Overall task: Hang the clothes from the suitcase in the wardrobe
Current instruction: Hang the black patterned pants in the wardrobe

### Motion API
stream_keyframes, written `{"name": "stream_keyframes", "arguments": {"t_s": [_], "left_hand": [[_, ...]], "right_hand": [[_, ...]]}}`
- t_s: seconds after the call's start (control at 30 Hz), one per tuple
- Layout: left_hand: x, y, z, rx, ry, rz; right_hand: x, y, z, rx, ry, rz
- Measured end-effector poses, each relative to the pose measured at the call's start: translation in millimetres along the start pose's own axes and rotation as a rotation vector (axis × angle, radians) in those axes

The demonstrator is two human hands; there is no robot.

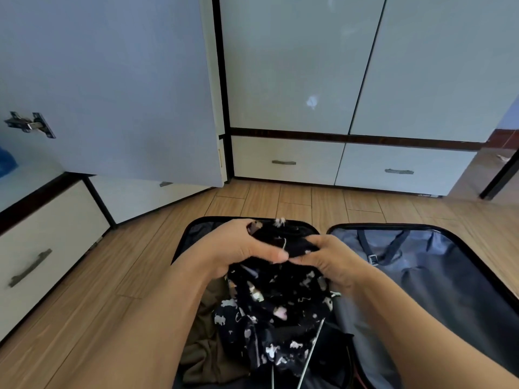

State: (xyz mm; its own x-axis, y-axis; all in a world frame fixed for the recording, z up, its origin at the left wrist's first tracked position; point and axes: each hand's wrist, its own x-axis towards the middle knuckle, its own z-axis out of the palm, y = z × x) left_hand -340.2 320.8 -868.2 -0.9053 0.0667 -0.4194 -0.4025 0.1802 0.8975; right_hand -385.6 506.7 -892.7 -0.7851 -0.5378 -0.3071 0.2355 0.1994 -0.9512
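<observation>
An open black suitcase (463,248) lies on the wooden floor below me. Above its left half I hold a black garment with a pale print (275,307). My left hand (241,245) grips the bunched top of the garment from the left. From the right, my right hand (325,259) grips the same fabric, thumbs nearly touching. A thin metal hanger (311,352) shows inside and below the garment. An olive-brown garment (205,352) lies in the suitcase's left half. The wardrobe (295,66) stands ahead, with its left door (118,80) swung open.
The suitcase's right half shows grey lining and straps (376,256). White drawers with metal handles (283,162) run along the wardrobe's base, and another drawer unit (42,248) stands at the left. A blue bag (7,161) sits at the far left edge.
</observation>
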Motion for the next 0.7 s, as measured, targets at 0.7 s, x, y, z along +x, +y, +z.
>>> {"name": "stream_keyframes", "arguments": {"t_s": [0.7], "left_hand": [[6.8, 1.9, -2.3, -0.812, 0.018, -0.025]], "right_hand": [[6.6, -15.5, -14.3, 0.219, 0.188, -0.087]]}}
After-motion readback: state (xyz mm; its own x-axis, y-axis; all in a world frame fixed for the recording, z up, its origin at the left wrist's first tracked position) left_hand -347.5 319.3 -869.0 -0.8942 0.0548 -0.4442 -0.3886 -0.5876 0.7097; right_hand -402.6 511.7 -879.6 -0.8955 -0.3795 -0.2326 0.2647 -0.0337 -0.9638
